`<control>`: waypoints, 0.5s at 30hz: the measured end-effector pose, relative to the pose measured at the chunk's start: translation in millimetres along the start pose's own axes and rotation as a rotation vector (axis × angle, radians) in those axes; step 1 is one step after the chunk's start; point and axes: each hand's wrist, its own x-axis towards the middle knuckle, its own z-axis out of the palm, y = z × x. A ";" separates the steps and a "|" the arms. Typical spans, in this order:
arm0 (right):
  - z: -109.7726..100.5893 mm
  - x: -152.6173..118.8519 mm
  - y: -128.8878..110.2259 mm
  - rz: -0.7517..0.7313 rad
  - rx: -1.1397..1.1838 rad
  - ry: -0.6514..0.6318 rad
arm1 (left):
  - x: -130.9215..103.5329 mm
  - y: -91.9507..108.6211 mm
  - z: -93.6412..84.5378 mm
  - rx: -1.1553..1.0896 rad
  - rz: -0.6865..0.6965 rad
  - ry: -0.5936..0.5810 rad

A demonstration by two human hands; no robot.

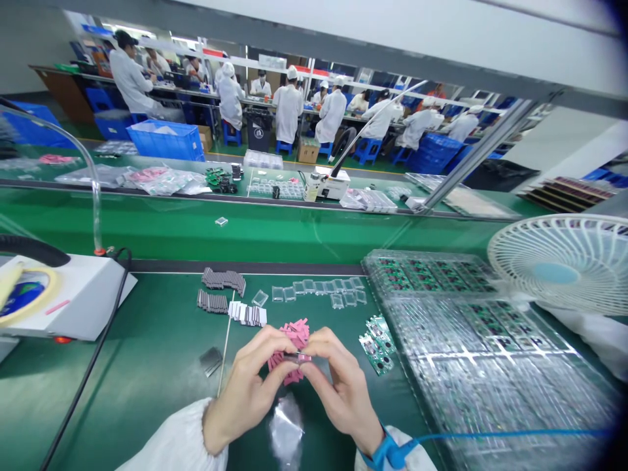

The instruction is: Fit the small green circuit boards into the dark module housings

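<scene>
My left hand (251, 383) and my right hand (342, 383) meet over the table, thumbs and fingertips closed on a small thin part (297, 357). It has a dark edge and a pink strip at its right end; the fingers hide much of it. Right behind and beneath it lies a heap of pink strips (296, 332). A transparent plastic bag (286, 428) rests between my forearms. To the left of my hands are some thin dark plates (210, 361). A blue wrist strap (387, 451) with a cord circles my right wrist.
Rows of grey-edged pieces (223, 280), white-faced pieces (248, 314) and transparent frames (318, 288) lie farther back. Green circuit boards (377, 345) sit beside stacked plastic trays (483, 353) on the right. A fan (559, 268) overhangs the trays; a white machine (93, 297) with a black cable stands left.
</scene>
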 end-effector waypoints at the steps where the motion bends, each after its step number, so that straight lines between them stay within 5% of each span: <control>1: 1.2 -0.9 0.6 -0.008 -0.003 0.005 | -0.5 -0.2 0.5 0.008 -0.002 -0.001; 15: -10.7 -3.4 -6.8 -0.017 -0.192 -0.100 | -2.9 2.9 -7.2 0.038 -0.047 -0.102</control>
